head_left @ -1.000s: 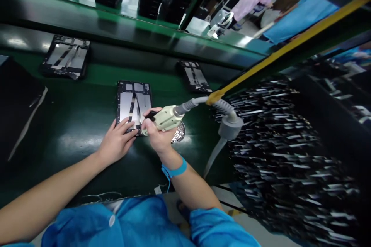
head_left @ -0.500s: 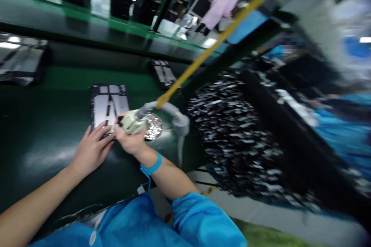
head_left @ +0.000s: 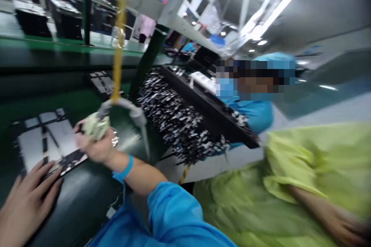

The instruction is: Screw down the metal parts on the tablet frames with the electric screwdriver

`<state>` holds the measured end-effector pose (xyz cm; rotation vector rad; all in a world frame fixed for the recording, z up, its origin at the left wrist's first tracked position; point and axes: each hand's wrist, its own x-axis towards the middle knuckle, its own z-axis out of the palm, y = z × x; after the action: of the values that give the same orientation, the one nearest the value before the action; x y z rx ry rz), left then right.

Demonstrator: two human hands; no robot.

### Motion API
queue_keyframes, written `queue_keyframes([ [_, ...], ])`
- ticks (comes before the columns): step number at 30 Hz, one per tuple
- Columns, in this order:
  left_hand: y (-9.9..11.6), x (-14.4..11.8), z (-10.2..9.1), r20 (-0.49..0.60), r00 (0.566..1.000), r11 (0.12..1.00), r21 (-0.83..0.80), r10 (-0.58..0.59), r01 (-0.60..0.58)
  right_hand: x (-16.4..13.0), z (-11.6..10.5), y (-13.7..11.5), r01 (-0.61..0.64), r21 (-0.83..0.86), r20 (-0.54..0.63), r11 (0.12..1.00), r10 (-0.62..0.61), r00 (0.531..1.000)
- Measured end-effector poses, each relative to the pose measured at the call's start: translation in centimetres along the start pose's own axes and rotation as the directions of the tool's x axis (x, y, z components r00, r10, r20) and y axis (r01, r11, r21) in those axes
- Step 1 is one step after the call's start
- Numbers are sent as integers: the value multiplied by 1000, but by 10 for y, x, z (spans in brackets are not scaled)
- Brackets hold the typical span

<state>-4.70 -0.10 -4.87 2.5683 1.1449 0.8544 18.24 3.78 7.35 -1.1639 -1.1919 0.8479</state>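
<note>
No text, label or number is legible on anything.

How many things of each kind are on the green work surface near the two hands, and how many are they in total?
Open dark tablet chassis with silver metal plates: 2, one under the left hand at, one farther back.
Pale green electric screwdriver on a grey hose: 1, in the grip of the right hand.
Shiny round metal dish: 1, partly hidden.
Total: 4.
</note>
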Motion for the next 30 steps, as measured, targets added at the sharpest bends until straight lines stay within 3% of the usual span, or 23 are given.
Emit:
queue_keyframes([
  [4, 24, 22, -13, -2, 998, 996, 74, -56, 56, 8, -38, 4, 37, 45, -247, 998, -25, 969],
  [8, 33, 27, -19, 41, 994, 990, 103, -105, 100, 12, -49, 16, 101, 3, -249, 995, -98, 964],
  [20, 36, 27, -23, 70, 989, 989, 89, -126, 120, 4, -31, 17, 125, 1, -146, 992, -123, 982],
  [30, 38, 27, -23, 66, 989, 988, 83, -132, 127, 5, -29, 24, 112, 6, -149, 994, -110, 983],
])
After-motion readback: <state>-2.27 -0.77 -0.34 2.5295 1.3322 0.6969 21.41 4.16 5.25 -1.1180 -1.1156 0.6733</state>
